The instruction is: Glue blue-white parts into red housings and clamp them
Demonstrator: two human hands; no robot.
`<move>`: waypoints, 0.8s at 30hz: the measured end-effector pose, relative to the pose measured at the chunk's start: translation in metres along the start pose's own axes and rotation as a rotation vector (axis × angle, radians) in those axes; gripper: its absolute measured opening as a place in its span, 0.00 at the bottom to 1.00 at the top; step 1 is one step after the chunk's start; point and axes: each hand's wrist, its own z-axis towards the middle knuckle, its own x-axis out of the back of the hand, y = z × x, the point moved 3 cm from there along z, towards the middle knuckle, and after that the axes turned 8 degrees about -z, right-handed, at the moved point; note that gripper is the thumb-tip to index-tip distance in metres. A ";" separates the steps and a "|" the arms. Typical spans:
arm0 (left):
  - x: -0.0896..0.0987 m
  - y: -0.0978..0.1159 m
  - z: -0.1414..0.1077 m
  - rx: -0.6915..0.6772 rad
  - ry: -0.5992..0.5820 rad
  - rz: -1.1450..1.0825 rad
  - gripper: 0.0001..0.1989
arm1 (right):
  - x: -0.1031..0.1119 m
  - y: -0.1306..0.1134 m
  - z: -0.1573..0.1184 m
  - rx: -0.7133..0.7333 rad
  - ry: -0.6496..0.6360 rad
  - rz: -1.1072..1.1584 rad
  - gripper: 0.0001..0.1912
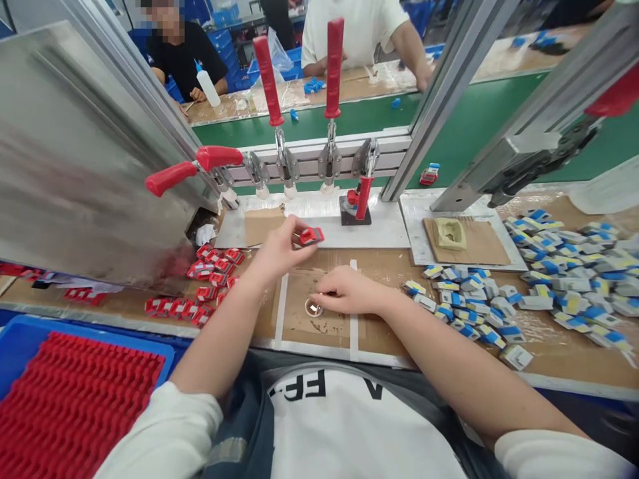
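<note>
Left hand: the left hand [282, 251] pinches a small red-and-grey plastic part [311, 235] above the bench, near side of the white fixture base [384, 231]; fingertips partly hide the part.
Right hand: the right hand [347, 290] is narrow, fingertips at a small round clear-rimmed dish [314, 308] on brown board; can't tell if it grips anything, dish contents unclear.
Left stock: loose red-and-grey parts [206, 291] in a pile; blue plastic crate [167, 352] of red pieces, near left, cut off by frame.
Right stock: heap of white, blue and yellow blocks [469, 299], overlapping, some hidden.
Clamps: red-handled metal toggle clamps [279, 150] on the far rail; another red handle [616, 93] cut off at right edge.
Far bench: white-shirted person [349, 33], head out of frame.
Text: upside-down "FF" on white shirt [329, 426], rest lost in folds; no brand legible.
</note>
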 end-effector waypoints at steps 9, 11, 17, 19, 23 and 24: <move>-0.046 -0.042 0.017 0.056 0.080 -0.243 0.19 | 0.025 0.033 -0.009 -0.271 0.616 0.391 0.31; -0.047 -0.041 0.014 0.084 0.063 -0.239 0.19 | 0.030 0.046 -0.013 -0.412 0.856 0.440 0.31; -0.050 -0.036 0.012 0.067 0.034 -0.189 0.19 | 0.029 0.063 -0.012 -0.530 0.987 0.464 0.29; -0.051 -0.037 0.012 0.060 0.026 -0.182 0.20 | 0.028 0.065 -0.012 -0.521 0.970 0.467 0.29; -0.052 -0.038 0.011 0.041 0.020 -0.171 0.20 | 0.026 0.066 -0.011 -0.520 0.943 0.466 0.29; -0.052 -0.038 0.011 0.033 0.020 -0.166 0.20 | 0.025 0.066 -0.011 -0.525 0.937 0.469 0.29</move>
